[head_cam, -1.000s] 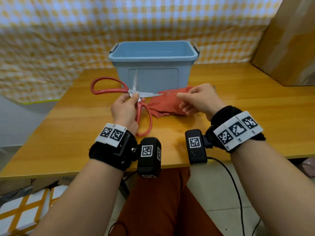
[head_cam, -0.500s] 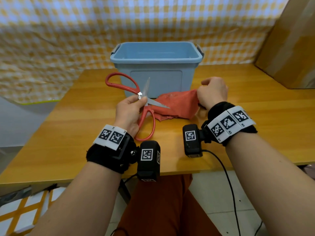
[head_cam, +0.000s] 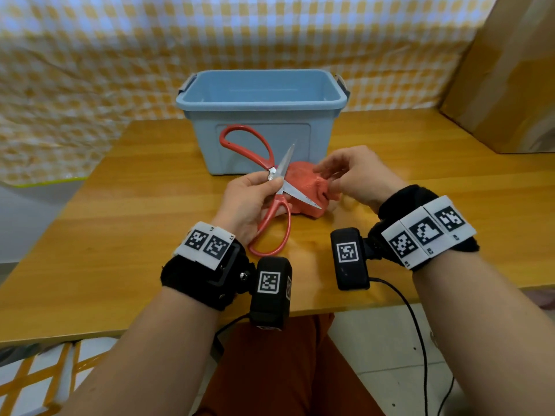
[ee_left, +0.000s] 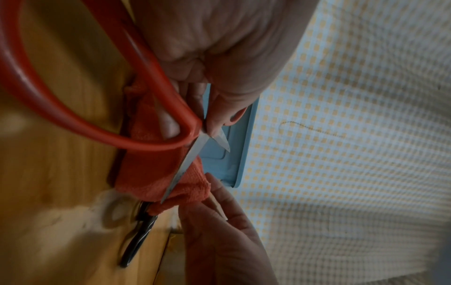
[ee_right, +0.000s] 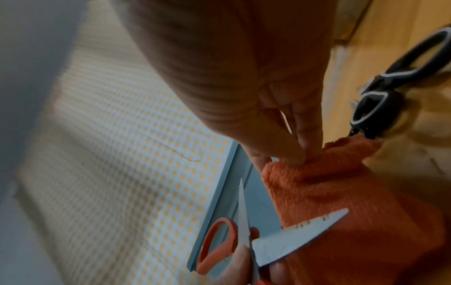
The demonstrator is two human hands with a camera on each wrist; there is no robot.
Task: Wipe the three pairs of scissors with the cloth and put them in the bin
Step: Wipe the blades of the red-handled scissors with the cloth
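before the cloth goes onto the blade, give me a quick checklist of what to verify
1. Left hand grips the red-handled scissors at the pivot: ok.
2. Blades spread open so each can be wiped: ok.
3. Right hand pinches the orange cloth: ok.
4. Cloth wrapped round a blade: not ok, it lies behind the lower blade, bunched.
5. Fingers of the right hand clear of the lower blade tip: ok, apart in the right wrist view.
6. Blue bin free to receive the scissors: cannot tell, its floor is hidden. The black-handled scissors wait on the table.
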